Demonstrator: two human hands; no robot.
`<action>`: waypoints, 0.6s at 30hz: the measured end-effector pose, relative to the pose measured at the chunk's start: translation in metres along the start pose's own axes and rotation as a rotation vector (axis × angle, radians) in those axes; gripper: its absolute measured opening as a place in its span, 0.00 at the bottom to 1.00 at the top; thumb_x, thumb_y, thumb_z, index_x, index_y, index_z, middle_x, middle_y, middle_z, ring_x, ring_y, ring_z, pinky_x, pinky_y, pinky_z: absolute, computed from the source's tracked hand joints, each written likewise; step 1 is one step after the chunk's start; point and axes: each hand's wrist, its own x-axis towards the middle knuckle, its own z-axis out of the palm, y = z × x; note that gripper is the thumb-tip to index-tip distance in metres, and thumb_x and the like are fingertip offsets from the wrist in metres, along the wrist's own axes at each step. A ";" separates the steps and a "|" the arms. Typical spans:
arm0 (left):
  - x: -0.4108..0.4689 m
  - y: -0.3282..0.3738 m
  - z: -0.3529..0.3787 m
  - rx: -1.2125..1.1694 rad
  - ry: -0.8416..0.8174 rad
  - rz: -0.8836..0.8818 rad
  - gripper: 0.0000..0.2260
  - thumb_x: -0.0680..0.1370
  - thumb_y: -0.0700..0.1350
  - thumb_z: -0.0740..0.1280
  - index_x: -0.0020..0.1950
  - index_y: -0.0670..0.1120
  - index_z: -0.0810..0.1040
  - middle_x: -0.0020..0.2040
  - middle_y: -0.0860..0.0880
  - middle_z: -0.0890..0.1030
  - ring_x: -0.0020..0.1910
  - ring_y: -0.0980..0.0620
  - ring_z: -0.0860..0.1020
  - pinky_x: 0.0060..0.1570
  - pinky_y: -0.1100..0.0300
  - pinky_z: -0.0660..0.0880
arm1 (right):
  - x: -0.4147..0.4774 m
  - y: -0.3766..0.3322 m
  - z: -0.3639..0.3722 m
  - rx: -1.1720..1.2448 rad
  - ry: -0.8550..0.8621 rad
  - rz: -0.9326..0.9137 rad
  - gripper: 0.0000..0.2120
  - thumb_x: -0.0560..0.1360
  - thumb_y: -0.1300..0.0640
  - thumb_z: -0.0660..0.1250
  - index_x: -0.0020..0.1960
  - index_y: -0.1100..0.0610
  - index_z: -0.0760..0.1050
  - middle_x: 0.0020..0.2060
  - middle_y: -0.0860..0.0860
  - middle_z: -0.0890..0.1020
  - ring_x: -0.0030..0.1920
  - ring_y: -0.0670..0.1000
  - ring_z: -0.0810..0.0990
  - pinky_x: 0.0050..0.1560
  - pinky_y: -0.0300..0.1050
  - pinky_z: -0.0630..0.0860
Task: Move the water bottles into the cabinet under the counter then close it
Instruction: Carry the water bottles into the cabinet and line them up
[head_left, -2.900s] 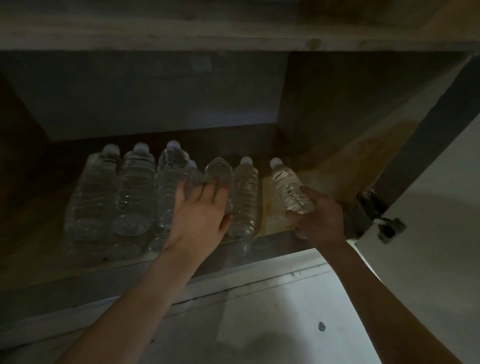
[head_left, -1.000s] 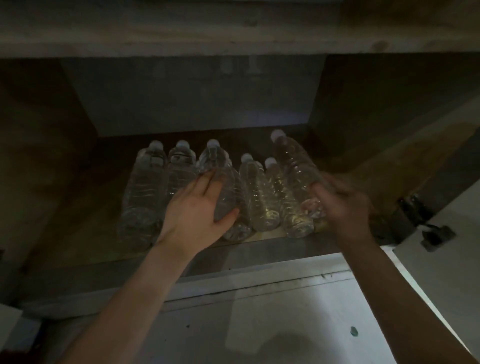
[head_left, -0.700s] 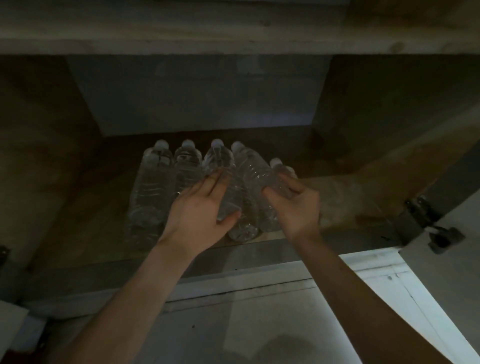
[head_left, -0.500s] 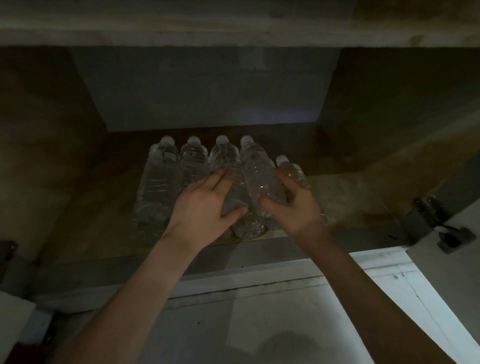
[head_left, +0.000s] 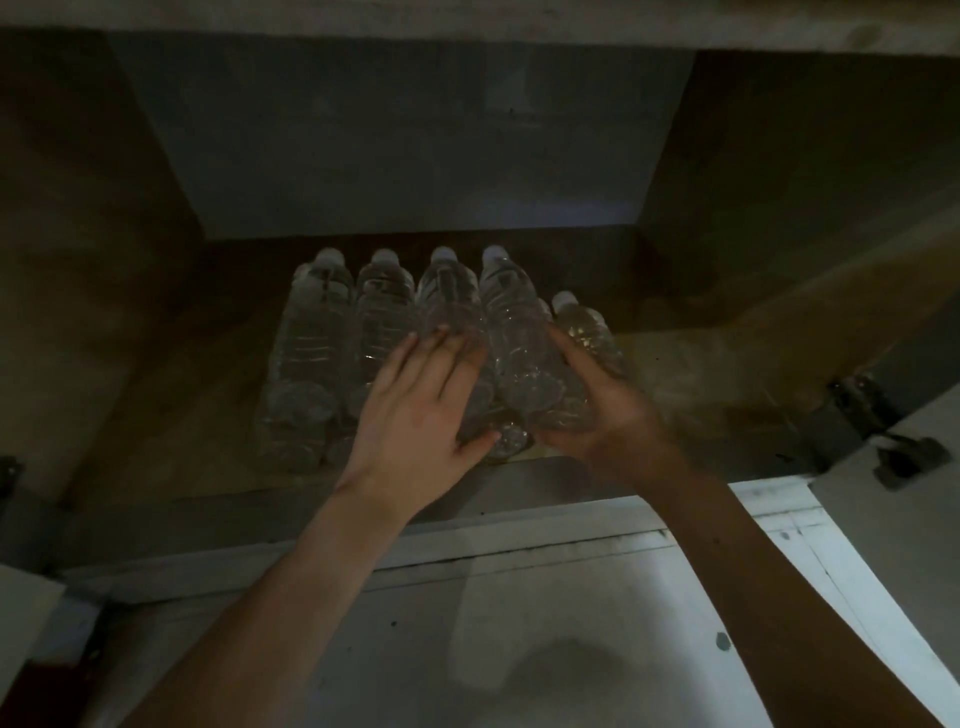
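Head view. Carried leftward since a second ago: top bottle, gripped near its base by right hand, lying among water bottles inside cabinet at 12 o'clock. Left hand flat, fingers straight, pressing neighbours, hiding their bases. Hinge and door, swung open, at 3 o'clock.

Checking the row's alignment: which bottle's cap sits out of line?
The rightmost bottle: its cap lies nearer the cabinet front; the other four caps line up.
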 end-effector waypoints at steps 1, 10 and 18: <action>-0.002 0.003 0.003 0.008 0.003 -0.010 0.36 0.71 0.61 0.70 0.72 0.40 0.68 0.70 0.41 0.72 0.72 0.42 0.67 0.74 0.45 0.58 | -0.001 0.004 0.003 -0.099 0.030 -0.018 0.47 0.68 0.38 0.72 0.78 0.39 0.47 0.76 0.50 0.65 0.73 0.56 0.68 0.71 0.53 0.69; -0.001 0.009 0.012 0.023 0.041 -0.060 0.39 0.68 0.61 0.73 0.72 0.41 0.67 0.70 0.42 0.71 0.72 0.42 0.66 0.73 0.47 0.56 | -0.002 0.011 0.007 -0.200 0.043 -0.040 0.32 0.71 0.55 0.75 0.73 0.57 0.69 0.65 0.56 0.78 0.64 0.58 0.76 0.63 0.47 0.72; -0.001 0.009 0.012 0.014 0.039 -0.060 0.39 0.68 0.60 0.73 0.71 0.41 0.67 0.70 0.42 0.71 0.72 0.42 0.66 0.73 0.45 0.57 | -0.016 0.020 0.010 -0.181 0.197 -0.226 0.28 0.66 0.63 0.79 0.64 0.64 0.77 0.58 0.60 0.82 0.60 0.61 0.80 0.63 0.52 0.74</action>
